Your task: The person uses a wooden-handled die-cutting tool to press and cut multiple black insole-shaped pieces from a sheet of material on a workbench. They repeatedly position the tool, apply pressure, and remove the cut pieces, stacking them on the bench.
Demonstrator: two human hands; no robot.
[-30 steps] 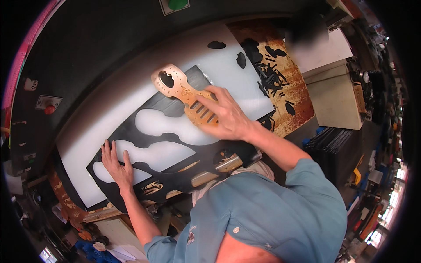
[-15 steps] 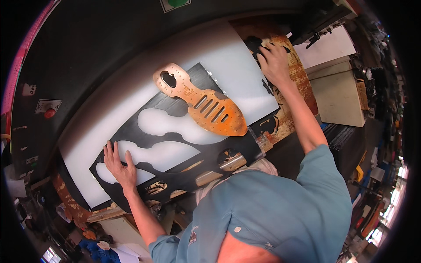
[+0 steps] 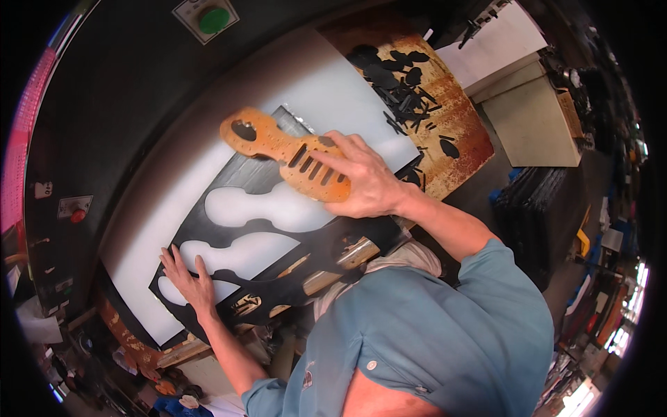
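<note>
A flat orange cutting die point(image 3: 267, 142), with a round hole at its narrow end and several slots across its broad end, lies tilted over a black sheet point(image 3: 240, 174). My right hand point(image 3: 368, 177) grips the die's broad end, fingers over the top and thumb near the lower edge. The palm hides part of that end. Farther left, my left hand point(image 3: 191, 281) rests with fingers spread on the sheet near its left end. Rounded cut-outs in the sheet show the white board point(image 3: 135, 292) underneath.
Small black offcuts point(image 3: 406, 97) are heaped on a rusty plate point(image 3: 465, 125) at the right. A dark machine panel with a green button point(image 3: 213, 21) and a red button point(image 3: 78, 215) runs along the far side. A pale cabinet point(image 3: 531, 118) stands at the right.
My right hand has come from the black offcuts onto the orange die and taken hold of its broad end. My left hand stays spread on the sheet. The whole view has shifted slightly.
</note>
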